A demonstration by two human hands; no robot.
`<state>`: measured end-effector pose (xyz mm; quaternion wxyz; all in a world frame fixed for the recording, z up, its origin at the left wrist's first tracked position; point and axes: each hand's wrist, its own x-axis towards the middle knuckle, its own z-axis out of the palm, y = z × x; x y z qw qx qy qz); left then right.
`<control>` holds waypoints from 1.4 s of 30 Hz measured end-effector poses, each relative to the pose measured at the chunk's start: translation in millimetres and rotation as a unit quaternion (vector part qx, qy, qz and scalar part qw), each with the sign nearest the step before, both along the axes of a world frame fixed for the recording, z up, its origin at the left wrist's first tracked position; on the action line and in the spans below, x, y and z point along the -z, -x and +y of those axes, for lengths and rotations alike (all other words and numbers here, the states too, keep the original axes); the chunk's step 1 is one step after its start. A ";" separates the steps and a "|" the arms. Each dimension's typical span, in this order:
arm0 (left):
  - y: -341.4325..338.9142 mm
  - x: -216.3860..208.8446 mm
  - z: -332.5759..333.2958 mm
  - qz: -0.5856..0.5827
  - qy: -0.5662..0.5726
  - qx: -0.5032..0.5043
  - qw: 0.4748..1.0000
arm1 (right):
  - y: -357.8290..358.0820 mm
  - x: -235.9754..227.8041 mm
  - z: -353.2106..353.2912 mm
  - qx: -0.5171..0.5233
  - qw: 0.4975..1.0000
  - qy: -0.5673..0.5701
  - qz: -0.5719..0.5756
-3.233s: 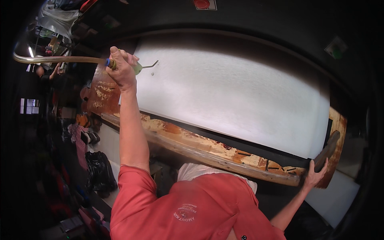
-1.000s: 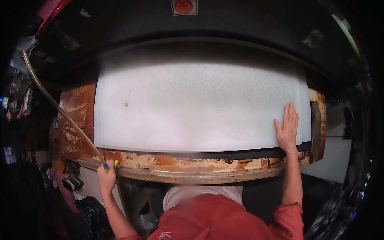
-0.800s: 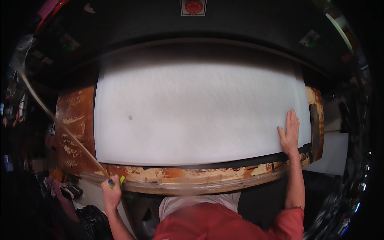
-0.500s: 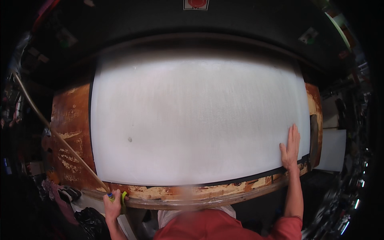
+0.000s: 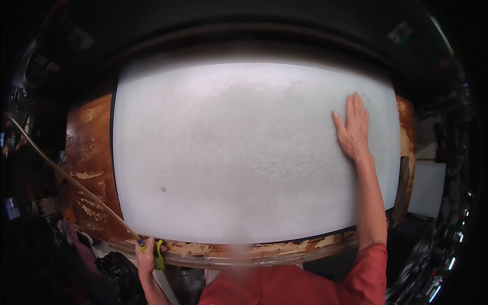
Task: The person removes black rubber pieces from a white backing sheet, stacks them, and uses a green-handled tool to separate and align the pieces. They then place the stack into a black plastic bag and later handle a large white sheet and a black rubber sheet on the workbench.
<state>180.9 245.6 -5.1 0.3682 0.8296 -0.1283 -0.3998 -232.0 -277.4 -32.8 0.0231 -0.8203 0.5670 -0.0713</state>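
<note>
The right hand (image 5: 355, 129) has just been shifted from near the lower right corner of the white sheet (image 5: 239, 152) to its upper right part. The palm appears to be laid flat there, with the fingers stretched toward the top of the frame, set close to one another, and the thumb spread toward the left. Nothing is gripped by this hand. By this shift, it is judged, contact is brought to the far part of the sheet, while the near right corner is left uncovered by the hand.

The white sheet is spread across the centre of the frame, on the worn wooden bench (image 5: 87, 152), whose brown surface is exposed at the left and right. A small dark spot (image 5: 163, 189) is seen in the lower left part of the sheet. The far edge is shown more plainly than half a second ago, below the dark housing (image 5: 244, 15) at the top; since the view has shifted too, whether the sheet itself has been moved cannot be told.

At the lower left, a yellow-green tool (image 5: 159, 255) with a hose (image 5: 81, 188) attached is kept in the left hand (image 5: 146, 256), beside the near edge of the bench. The fingers seem to be curled around it, but their exact placement is hidden. The hose is stretched toward the left edge of the frame.
</note>
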 end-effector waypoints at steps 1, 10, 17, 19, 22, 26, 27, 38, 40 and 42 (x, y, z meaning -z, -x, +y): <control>0.9 1.1 -1.6 -0.006 -0.003 0.007 1.000 | -15.2 -0.9 -11.5 -0.021 1.000 0.022 0.000; -4.5 4.6 -1.7 0.048 0.019 -0.024 0.998 | -78.2 3.8 -43.1 -0.020 0.999 0.030 0.019; -4.2 6.3 -2.0 0.054 0.031 -0.016 0.998 | -77.1 -4.2 -40.8 -0.029 0.999 0.014 0.033; -4.2 6.6 -3.1 0.076 0.045 -0.013 0.996 | -77.0 -5.3 -39.3 -0.038 0.999 0.009 0.033; -3.6 6.9 -5.2 0.046 0.034 0.023 0.998 | -75.6 -3.8 -38.7 -0.047 0.999 -0.008 0.023; -1.7 5.9 -7.6 0.053 0.035 0.002 0.998 | -73.8 -0.6 -42.5 -0.065 0.998 0.002 0.012; -1.8 5.7 -7.9 0.046 0.037 0.011 0.998 | -73.9 -0.1 -42.9 -0.068 0.998 0.005 0.011; 3.9 7.7 -10.1 0.076 0.114 -0.020 0.990 | -58.6 2.4 106.2 -0.175 0.984 0.025 0.007; 5.0 5.9 -10.1 0.051 0.107 -0.030 0.992 | -54.7 -2.1 148.4 -0.192 0.981 0.023 0.007; 5.3 5.5 -10.7 0.062 0.142 -0.047 0.987 | -53.2 -4.7 191.1 -0.212 0.977 0.022 -0.003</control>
